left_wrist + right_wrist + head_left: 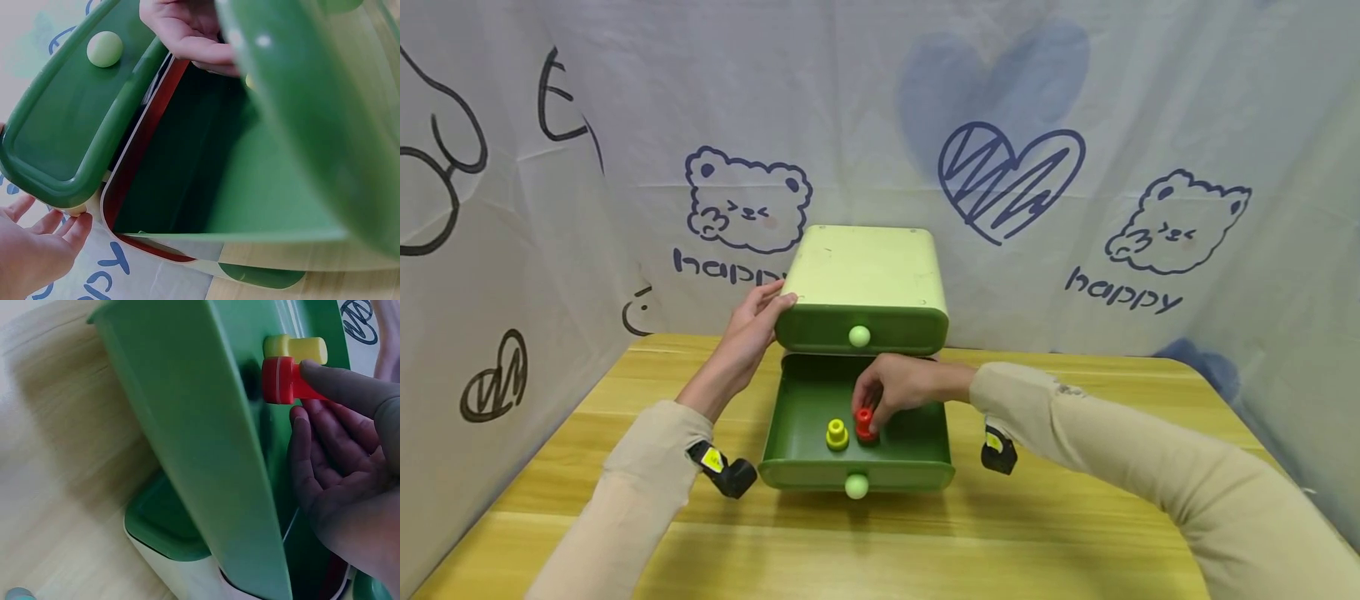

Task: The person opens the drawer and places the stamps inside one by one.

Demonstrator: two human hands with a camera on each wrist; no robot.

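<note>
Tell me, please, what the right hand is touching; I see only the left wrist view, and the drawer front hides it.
Observer: In the head view, the right hand has its thumb and fingers around a red peg.
Operator: Does another object stand near it?
Observer: Yes, a yellow peg stands upright inside the open drawer, just left of the red peg in the head view.
Operator: And the thumb of the left hand?
Observer: It lies at the top edge of the cabinet, by the front left corner.
</note>
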